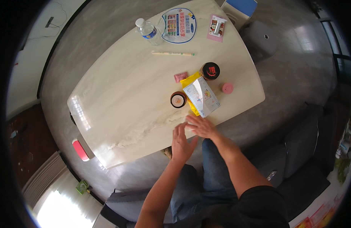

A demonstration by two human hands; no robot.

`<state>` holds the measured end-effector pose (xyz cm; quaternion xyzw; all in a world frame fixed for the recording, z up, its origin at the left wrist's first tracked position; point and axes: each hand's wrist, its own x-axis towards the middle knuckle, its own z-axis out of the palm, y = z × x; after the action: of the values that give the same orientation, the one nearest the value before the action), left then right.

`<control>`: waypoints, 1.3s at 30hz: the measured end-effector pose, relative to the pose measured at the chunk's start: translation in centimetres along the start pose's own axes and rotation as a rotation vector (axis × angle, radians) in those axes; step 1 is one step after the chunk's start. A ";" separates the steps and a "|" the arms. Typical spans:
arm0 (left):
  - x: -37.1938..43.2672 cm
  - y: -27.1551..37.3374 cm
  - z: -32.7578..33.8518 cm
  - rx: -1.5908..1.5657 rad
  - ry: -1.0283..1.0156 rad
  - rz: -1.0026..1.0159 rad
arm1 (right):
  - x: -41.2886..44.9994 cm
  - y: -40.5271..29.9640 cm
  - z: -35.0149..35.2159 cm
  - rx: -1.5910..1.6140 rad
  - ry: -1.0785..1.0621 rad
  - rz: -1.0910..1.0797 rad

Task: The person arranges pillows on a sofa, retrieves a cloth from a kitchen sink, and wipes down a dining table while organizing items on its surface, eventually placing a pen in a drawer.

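Note:
My left hand point(182, 145) is over the near edge of the marble-patterned table point(129, 108), thumb spread from its fingers, with nothing seen in it. Beside it my right hand point(202, 127) reaches across, fingers apart and somewhat blurred; its fingertips come close to those of the left. Just beyond the right hand lies a pack of tissues point(196, 98) with one white tissue point(202, 92) sticking out. A yellow packet point(194, 109) is partly hidden under it. To the left of the pack stands a small dark jar point(178, 99) with a pale lid.
Around the pack are a black-lidded jar point(210, 71), a pink round object point(227, 88) and a small pink packet point(180, 77). Farther off are wrapped chopsticks point(173, 53), a plastic bottle point(148, 32), a printed hand fan point(179, 25) and a razor-like item point(217, 27) on pink card.

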<state>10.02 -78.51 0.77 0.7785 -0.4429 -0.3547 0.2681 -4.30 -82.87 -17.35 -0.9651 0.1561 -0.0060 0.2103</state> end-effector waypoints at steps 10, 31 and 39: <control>8.5 -3.8 1.2 0.287 0.163 -0.139 | -11.1 14.6 -7.2 -0.086 0.072 0.250; 8.0 -15.3 -4.8 0.163 0.338 -0.122 | 11.8 13.8 -19.0 0.205 0.041 0.469; 2.7 -24.2 -13.0 0.187 0.439 -0.223 | 21.5 11.4 -17.1 0.163 0.094 0.356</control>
<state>33.38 -68.26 -9.94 0.9022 -0.3166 -0.1623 0.2438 11.41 -106.12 -7.62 -0.9007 0.3328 -0.0262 0.2779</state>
